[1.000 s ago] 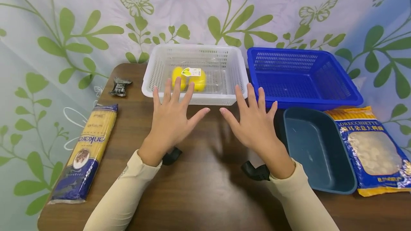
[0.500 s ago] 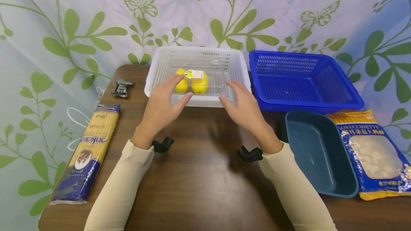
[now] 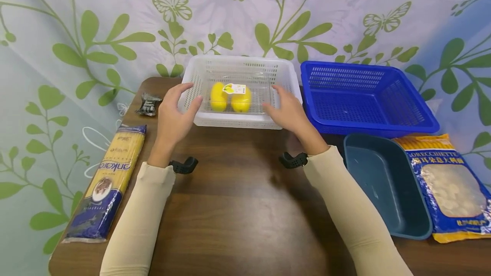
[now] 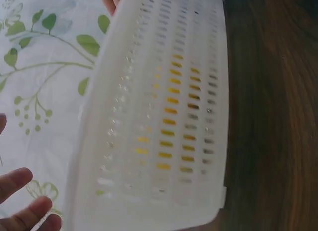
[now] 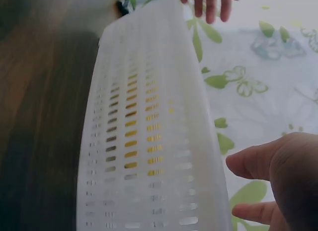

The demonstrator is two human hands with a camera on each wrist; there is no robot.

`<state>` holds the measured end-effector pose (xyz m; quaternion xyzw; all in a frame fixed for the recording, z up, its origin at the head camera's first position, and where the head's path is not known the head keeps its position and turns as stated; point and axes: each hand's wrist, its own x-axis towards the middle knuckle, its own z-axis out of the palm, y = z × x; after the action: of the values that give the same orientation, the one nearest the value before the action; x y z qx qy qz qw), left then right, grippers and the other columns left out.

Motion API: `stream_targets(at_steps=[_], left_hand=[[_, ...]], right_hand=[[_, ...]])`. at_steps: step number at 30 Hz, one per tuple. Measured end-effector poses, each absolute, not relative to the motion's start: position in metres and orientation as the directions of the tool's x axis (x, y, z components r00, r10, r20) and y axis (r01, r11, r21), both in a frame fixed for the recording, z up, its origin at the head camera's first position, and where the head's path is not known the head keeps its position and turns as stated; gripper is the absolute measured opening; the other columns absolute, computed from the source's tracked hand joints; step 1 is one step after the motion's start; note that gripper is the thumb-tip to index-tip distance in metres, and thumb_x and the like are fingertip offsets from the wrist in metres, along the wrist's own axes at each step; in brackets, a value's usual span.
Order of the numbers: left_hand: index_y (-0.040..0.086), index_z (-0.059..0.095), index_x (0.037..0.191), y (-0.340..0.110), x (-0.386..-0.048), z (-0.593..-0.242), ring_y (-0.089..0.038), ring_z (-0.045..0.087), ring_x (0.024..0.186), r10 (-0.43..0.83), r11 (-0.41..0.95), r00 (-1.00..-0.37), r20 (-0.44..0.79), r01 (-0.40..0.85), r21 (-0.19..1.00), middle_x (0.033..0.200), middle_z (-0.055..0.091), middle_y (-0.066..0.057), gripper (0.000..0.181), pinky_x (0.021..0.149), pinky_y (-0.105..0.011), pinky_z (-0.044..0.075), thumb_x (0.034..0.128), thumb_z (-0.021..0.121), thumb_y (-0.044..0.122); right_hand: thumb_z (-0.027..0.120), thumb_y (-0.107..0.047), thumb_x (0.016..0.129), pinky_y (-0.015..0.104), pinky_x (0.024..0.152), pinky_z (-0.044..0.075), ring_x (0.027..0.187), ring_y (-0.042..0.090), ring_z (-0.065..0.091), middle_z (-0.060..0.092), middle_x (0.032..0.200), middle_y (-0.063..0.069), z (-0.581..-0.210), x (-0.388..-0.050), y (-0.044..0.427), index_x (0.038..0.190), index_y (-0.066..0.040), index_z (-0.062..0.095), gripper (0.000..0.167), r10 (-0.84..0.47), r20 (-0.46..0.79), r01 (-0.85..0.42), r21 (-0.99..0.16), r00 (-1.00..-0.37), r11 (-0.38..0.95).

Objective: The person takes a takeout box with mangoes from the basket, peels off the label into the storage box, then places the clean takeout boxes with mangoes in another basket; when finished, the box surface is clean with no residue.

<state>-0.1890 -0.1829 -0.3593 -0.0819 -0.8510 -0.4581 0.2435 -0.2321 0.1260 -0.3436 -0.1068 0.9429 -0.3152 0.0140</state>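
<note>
In the head view a white perforated basket (image 3: pixel 239 120) stands at the back of the table. A clear plastic box (image 3: pixel 261 97) with two yellow lemon-like fruits (image 3: pixel 241 100) and a white label (image 3: pixel 235 89) lies in it. My left hand (image 3: pixel 172 116) is at the basket's left end, thumb and fingers spread apart; the left wrist view shows its fingers (image 4: pixel 27 211) clear of the wall. My right hand (image 3: pixel 289 112) hovers over the basket's front right corner, fingers loosely bent. In the right wrist view its thumb (image 5: pixel 253 159) is close to the rim; contact cannot be told.
A blue basket (image 3: pixel 368 125) is right of the white one. Before it are a dark teal tub (image 3: pixel 383 182) and an orecchiette bag (image 3: pixel 452 186). On the left lie a spaghetti pack (image 3: pixel 109 182) and a small black wrapped item (image 3: pixel 148 104). A patterned curtain (image 3: pixel 245 16) hangs behind.
Both hands were spread flat before the white basket. The left hand has moved left to the basket's end; the right hand's fingers have bent and it has shifted slightly left. The basket stays put.
</note>
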Motion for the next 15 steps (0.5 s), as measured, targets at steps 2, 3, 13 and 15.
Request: stream_targets(at_steps=[2, 3, 13, 15], left_hand=[[0.007, 0.064, 0.137, -0.188, -0.193, -0.364, -0.026, 0.046, 0.137, -0.107, 0.563, -0.881, 0.461, 0.329, 0.759, 0.145, 0.054, -0.012, 0.051, 0.114, -0.046, 0.034, 0.0960, 0.070, 0.037], [0.007, 0.063, 0.138, -0.190, -0.194, -0.367, -0.027, 0.045, 0.138, -0.121, 0.554, -0.887, 0.446, 0.312, 0.772, 0.146, 0.052, -0.013, 0.052, 0.114, -0.045, 0.034, 0.0959, 0.070, 0.037], [0.010, 0.050, 0.151, -0.202, -0.202, -0.389, -0.035, 0.040, 0.135, -0.137, 0.445, -0.954, 0.268, 0.183, 0.877, 0.153, 0.038, -0.018, 0.064, 0.110, -0.054, 0.034, 0.0988, 0.063, 0.043], [0.010, 0.048, 0.152, -0.202, -0.203, -0.393, -0.036, 0.043, 0.128, -0.129, 0.464, -0.957, 0.258, 0.172, 0.869, 0.147, 0.041, -0.022, 0.065, 0.104, -0.054, 0.037, 0.0987, 0.063, 0.044]], right_hand=[[0.058, -0.036, 0.100, 0.051, 0.117, 0.029, 0.144, 0.037, 0.037, 0.039, 0.158, 0.019, -0.344, -0.240, 0.124, 0.158, -0.004, 0.033, 0.071, -0.205, 0.028, -0.180, -0.607, -0.978, 0.774], [0.059, -0.035, 0.100, 0.050, 0.116, 0.030, 0.143, 0.037, 0.038, 0.040, 0.157, 0.020, -0.345, -0.244, 0.123, 0.156, -0.004, 0.034, 0.069, -0.207, 0.021, -0.175, -0.618, -0.978, 0.766], [0.057, -0.020, 0.103, 0.050, 0.099, 0.040, 0.124, 0.037, 0.043, 0.041, 0.142, 0.024, -0.351, -0.271, 0.122, 0.142, -0.011, 0.039, 0.044, -0.197, -0.171, 0.029, -0.822, -0.965, 0.569], [0.056, -0.020, 0.105, 0.049, 0.096, 0.042, 0.117, 0.033, 0.044, 0.041, 0.137, 0.019, -0.352, -0.274, 0.121, 0.144, -0.013, 0.037, 0.044, -0.188, -0.227, 0.104, -0.856, -0.956, 0.506]])
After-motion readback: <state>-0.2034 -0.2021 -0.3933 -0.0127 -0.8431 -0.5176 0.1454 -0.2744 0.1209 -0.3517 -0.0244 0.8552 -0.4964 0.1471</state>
